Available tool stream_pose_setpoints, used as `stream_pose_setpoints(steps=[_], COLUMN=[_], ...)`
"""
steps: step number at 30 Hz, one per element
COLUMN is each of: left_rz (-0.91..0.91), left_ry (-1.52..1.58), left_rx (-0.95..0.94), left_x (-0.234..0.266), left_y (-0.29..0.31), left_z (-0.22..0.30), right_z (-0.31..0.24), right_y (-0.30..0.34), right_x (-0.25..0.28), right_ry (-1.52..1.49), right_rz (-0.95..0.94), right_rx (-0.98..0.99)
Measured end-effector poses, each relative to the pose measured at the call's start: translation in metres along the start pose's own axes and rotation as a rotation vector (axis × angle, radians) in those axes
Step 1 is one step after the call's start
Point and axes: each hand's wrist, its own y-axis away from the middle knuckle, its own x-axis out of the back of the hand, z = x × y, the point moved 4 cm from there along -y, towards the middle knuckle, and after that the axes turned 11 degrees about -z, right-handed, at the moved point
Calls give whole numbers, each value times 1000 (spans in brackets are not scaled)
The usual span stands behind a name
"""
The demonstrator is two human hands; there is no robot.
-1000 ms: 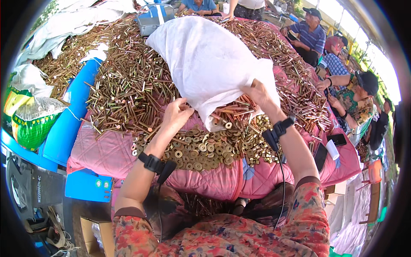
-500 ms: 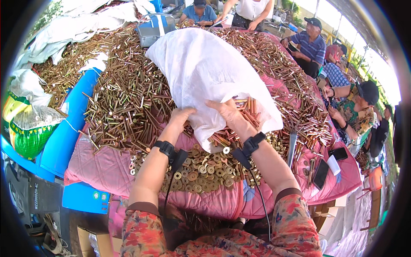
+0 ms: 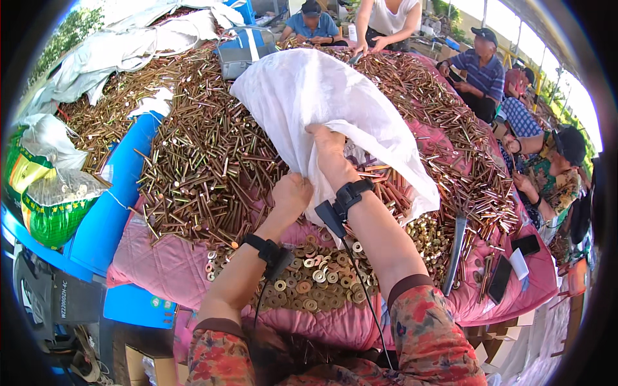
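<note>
A white woven sack lies on its side across the middle of the table, its mouth turned toward the near right. Long copper-coloured metal rods show inside the mouth. My left hand is closed on the near left edge of the sack, knuckles up. Higher on the sack, my right hand grips a gathered fold above the opening, its fingertips partly hidden by the fabric. Just below my wrists lie many flat round washers, with a heap of small brass-coloured nuts to their right.
Piles of metal rods cover much of the pink quilted cloth. A blue roll and a green bag stand left, a grey case at the back. A long metal tool and phones lie right. Several people work around.
My right hand has moved up and left along the sack, from beside its mouth to a fold above it. My left hand has closed more tightly and sits slightly lower. The view has shifted.
</note>
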Motion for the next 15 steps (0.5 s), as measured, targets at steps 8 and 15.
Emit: stream_pose_setpoints(steps=[8,15], left_rz=[-27,-196], left_ry=[-162,-260], left_rx=[-135,-115], left_x=[-14,-9], left_y=[10,32], left_z=[6,-7], right_z=[5,-24], right_y=[-23,60], right_x=[4,10], right_ry=[-861,-204], right_rz=[-316,-294], right_rx=[-181,-312])
